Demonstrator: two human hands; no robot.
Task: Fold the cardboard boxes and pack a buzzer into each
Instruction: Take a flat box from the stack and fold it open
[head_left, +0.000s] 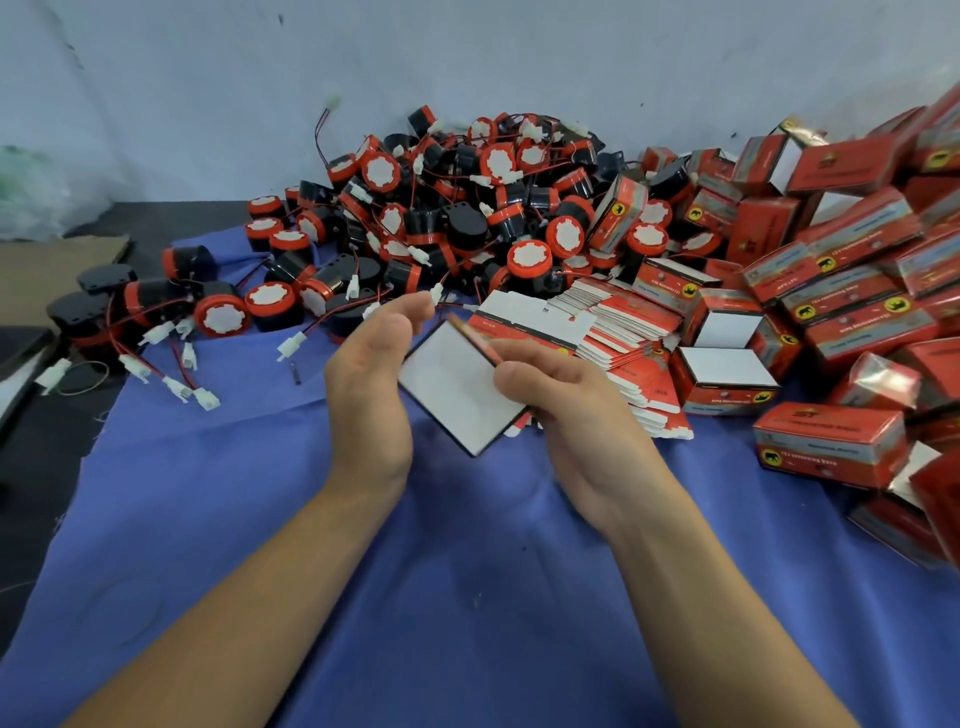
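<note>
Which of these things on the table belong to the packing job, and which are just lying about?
Job: flat box in right hand, left hand alongside; stack of flat boxes; buzzer pile; folded boxes.
Lying about: brown cardboard sheet; plastic bag.

i see my right hand (561, 397) pinching a flat box (451, 385) over the blue cloth (467, 582), my left hand (371, 376) resting against its left edge; buzzers (467, 208) heap behind, folded boxes (857, 317) pile at right.

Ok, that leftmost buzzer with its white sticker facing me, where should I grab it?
Probably grip the buzzer round its red rim, left hand coming down from above: it lies on its side, curved top exposed, wires trailing in front.
</note>
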